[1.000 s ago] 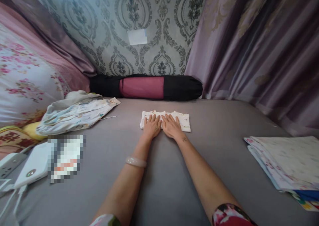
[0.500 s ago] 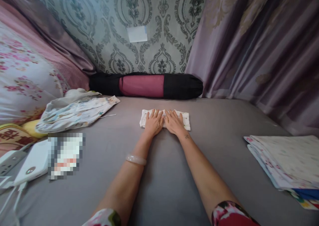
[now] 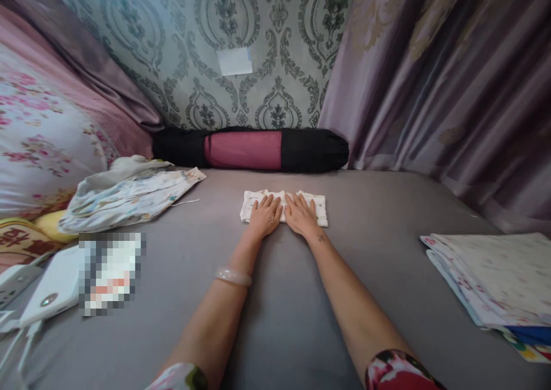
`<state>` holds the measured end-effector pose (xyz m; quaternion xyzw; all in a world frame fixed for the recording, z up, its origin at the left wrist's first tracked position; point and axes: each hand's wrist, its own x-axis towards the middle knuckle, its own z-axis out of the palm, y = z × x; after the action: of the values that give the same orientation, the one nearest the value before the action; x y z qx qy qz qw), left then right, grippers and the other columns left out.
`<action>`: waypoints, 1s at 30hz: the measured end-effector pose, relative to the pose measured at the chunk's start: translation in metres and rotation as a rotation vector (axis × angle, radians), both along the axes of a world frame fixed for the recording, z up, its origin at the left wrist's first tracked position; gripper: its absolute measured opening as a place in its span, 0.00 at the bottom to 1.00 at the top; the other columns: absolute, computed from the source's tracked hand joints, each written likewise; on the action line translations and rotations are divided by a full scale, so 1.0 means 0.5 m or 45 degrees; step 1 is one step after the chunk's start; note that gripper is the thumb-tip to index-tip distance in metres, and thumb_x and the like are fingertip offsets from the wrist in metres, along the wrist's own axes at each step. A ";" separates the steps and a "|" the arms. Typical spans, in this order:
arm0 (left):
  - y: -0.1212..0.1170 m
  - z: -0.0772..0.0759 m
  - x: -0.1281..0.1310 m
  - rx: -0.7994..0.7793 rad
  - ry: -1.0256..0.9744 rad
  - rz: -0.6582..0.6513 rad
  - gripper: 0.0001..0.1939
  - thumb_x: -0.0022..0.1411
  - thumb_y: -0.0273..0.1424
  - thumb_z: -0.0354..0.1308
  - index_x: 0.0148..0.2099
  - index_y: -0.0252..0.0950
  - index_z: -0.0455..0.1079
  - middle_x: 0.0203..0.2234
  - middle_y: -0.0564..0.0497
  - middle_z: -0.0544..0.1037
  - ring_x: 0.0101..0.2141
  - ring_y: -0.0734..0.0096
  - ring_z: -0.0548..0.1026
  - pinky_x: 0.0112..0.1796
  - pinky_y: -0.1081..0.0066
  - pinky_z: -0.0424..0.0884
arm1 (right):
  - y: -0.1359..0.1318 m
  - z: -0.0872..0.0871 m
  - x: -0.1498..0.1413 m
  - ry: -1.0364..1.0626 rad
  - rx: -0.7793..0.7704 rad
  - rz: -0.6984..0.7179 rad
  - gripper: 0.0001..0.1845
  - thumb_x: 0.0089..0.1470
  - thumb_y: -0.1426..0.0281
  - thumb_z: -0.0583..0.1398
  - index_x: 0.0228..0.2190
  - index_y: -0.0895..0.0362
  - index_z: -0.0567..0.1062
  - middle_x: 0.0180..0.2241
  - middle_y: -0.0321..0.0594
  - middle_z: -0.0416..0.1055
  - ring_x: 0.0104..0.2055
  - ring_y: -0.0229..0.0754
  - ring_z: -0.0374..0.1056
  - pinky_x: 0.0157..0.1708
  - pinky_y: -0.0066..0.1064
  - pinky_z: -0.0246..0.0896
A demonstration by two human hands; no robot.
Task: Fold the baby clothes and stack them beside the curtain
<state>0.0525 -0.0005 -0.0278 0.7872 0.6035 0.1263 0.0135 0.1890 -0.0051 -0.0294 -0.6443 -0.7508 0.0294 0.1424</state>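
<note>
A small white folded cloth (image 3: 321,210) with a faint print lies flat on the grey sheet (image 3: 293,298), out in front of me. My left hand (image 3: 266,215) rests palm down on its left half, the fingers stretched forward. On the right half lies my right hand (image 3: 300,213), flat as well, fingers slightly spread. Only a narrow strip of cloth shows between the two hands. Both hands cover its middle, while its left and right ends stay visible. Neither hand grips anything.
A black and pink roll bag (image 3: 243,150) lies along the wall. Left are crumpled printed clothes (image 3: 129,195), a white power bank (image 3: 54,287) with cables, a power strip (image 3: 17,281) and a blurred item (image 3: 114,275). Folded fabrics (image 3: 495,275) are stacked at right, below the curtain (image 3: 408,80).
Both hands have drawn back slightly towards me on the cloth, so more of its far edge shows. The view has shifted a little; the other things keep their places.
</note>
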 end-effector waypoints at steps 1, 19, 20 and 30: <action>0.001 -0.001 -0.002 0.063 0.004 0.034 0.25 0.71 0.39 0.36 0.65 0.39 0.58 0.64 0.46 0.60 0.64 0.61 0.55 0.62 0.52 0.49 | -0.001 0.000 -0.001 -0.004 0.031 -0.034 0.28 0.65 0.64 0.43 0.64 0.53 0.57 0.66 0.44 0.51 0.68 0.50 0.42 0.63 0.55 0.33; 0.010 -0.007 -0.027 0.122 -0.006 0.276 0.27 0.71 0.41 0.33 0.64 0.38 0.59 0.61 0.43 0.64 0.63 0.58 0.58 0.62 0.53 0.50 | 0.003 0.007 0.013 -0.019 0.033 -0.180 0.28 0.66 0.62 0.40 0.63 0.55 0.59 0.66 0.47 0.50 0.68 0.51 0.43 0.63 0.55 0.32; 0.010 -0.007 -0.030 0.155 -0.017 0.303 0.27 0.71 0.41 0.33 0.64 0.38 0.59 0.61 0.42 0.64 0.63 0.58 0.57 0.62 0.53 0.50 | 0.004 0.007 0.018 -0.024 0.061 -0.222 0.28 0.66 0.62 0.40 0.63 0.56 0.60 0.66 0.48 0.50 0.68 0.52 0.42 0.63 0.55 0.30; 0.022 -0.002 -0.062 -0.115 -0.118 0.286 0.27 0.69 0.42 0.39 0.64 0.35 0.58 0.65 0.38 0.55 0.65 0.54 0.53 0.60 0.54 0.54 | 0.019 0.024 0.052 0.025 -0.175 -0.230 0.28 0.66 0.62 0.41 0.64 0.56 0.57 0.66 0.47 0.49 0.68 0.51 0.43 0.63 0.52 0.37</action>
<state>0.0215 0.0107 -0.0288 0.7065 0.6916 0.1361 0.0627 0.2149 0.0042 -0.0174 -0.7174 -0.6843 0.0742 0.1074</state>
